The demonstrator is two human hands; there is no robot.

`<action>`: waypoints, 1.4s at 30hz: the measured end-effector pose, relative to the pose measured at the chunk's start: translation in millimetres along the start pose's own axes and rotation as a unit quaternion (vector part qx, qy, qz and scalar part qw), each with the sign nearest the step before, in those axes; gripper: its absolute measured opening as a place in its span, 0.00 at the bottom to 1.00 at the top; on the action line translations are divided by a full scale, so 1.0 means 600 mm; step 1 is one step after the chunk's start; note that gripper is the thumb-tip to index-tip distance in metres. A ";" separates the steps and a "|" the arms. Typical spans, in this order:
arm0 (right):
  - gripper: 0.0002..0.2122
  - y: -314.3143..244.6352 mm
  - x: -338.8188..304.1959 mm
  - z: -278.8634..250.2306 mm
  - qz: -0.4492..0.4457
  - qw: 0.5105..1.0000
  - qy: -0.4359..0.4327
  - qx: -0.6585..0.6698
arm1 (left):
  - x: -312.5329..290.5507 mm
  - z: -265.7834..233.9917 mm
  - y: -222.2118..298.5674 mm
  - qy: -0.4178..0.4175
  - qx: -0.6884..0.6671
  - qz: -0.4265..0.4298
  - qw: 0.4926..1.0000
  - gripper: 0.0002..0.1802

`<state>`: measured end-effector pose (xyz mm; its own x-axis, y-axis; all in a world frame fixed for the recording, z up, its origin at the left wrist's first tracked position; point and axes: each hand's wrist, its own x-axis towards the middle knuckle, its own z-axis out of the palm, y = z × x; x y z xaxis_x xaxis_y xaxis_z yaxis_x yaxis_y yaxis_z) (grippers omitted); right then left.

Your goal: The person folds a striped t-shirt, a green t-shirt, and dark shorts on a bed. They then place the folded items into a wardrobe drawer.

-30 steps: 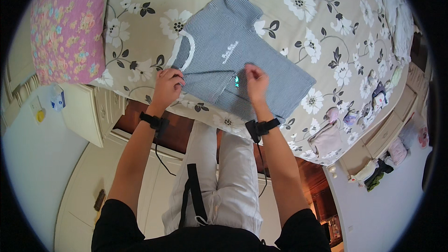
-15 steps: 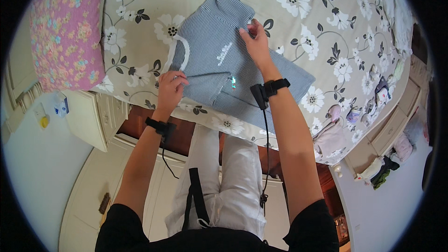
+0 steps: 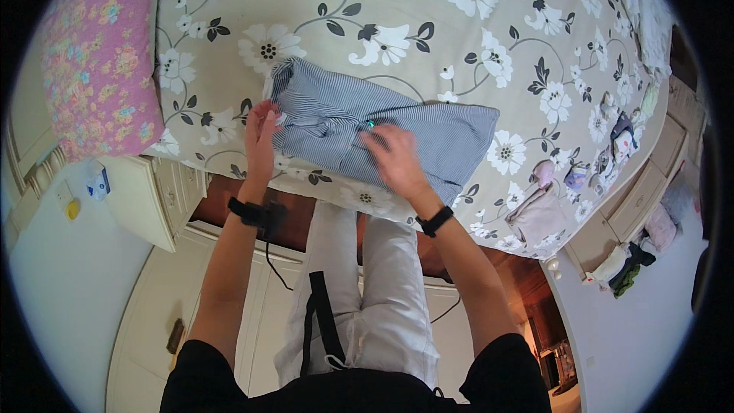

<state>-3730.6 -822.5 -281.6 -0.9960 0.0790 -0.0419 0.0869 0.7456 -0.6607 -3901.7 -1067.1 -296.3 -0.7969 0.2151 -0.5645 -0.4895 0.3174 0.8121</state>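
While the blue-and-white striped shirt (image 3: 451,138) lies doubled into a long, narrow shape at the centre of the frame, both hands are at its left half. The left hand (image 3: 261,136) comes up at the shirt's left end, left of the frame's centre, with its fingers bent inward against the edge beside the white neck trim (image 3: 267,89). The fabric extends rightward from these fingertips; whether they pinch it, I cannot tell.

The right hand (image 3: 397,159) lies over the middle of the shirt, its fingers loosely bent and pointing to the left, just below a small turquoise mark (image 3: 371,124). These fingers are blurred, so I cannot tell whether they grip the cloth, press on it or stay just above it. Between the two hands the fabric is rumpled into creases, while the shirt's right part spreads flatter beyond the right hand.

Under the shirt is a beige bed cover (image 3: 428,23) with white flowers and dark leaves. A pink floral pillow (image 3: 103,61) fills the upper left of the frame, well apart from the left hand. Toward the lower right, a pale pink cloth (image 3: 537,216) lies near the bed's edge.
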 end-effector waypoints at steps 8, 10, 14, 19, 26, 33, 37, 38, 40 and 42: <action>0.32 0.216 -0.093 -0.128 0.277 0.923 0.115 -0.242 | 0.043 0.060 0.005 0.049 0.171 0.092 0.980 0.25; 0.29 0.254 -0.090 -0.144 0.273 0.930 0.087 -0.231 | 0.057 0.062 0.006 0.073 0.248 0.121 0.958 0.22; 0.14 0.284 -0.101 -0.161 0.259 0.942 0.058 -0.204 | 0.072 0.062 0.022 0.076 0.334 0.270 0.900 0.16; 0.15 0.227 -0.183 -0.193 0.228 0.955 0.112 -0.150 | 0.017 0.043 0.056 0.065 0.184 0.174 0.965 0.11; 0.16 0.101 -0.321 -0.129 0.280 0.938 0.135 -0.154 | -0.056 0.006 0.011 0.172 -0.007 -0.104 0.980 0.20; 0.19 0.107 -0.342 -0.052 0.356 0.915 0.122 -0.148 | -0.055 -0.039 -0.028 -0.017 -0.034 -0.222 0.974 0.15; 0.18 0.069 -0.295 -0.037 0.390 0.898 0.153 -0.134 | -0.066 -0.047 -0.004 -0.069 -0.020 -0.245 0.967 0.15; 0.18 0.049 -0.272 -0.030 0.397 0.894 0.171 -0.116 | -0.072 -0.046 0.003 -0.068 -0.039 -0.256 0.963 0.16; 0.19 -0.014 -0.219 -0.008 0.267 0.951 0.156 0.009 | -0.084 -0.044 0.018 -0.068 -0.058 -0.271 0.959 0.17; 0.19 -0.090 -0.157 0.029 0.168 0.977 0.111 0.065 | -0.094 -0.043 0.028 -0.069 -0.063 -0.270 0.958 0.17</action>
<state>-3641.9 -881.5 -255.0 -0.8816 0.4572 -0.1176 0.3896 0.5639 -0.7282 -3874.2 -1097.5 -246.8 -0.3651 0.1735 -0.9146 -0.8632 0.3049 0.4024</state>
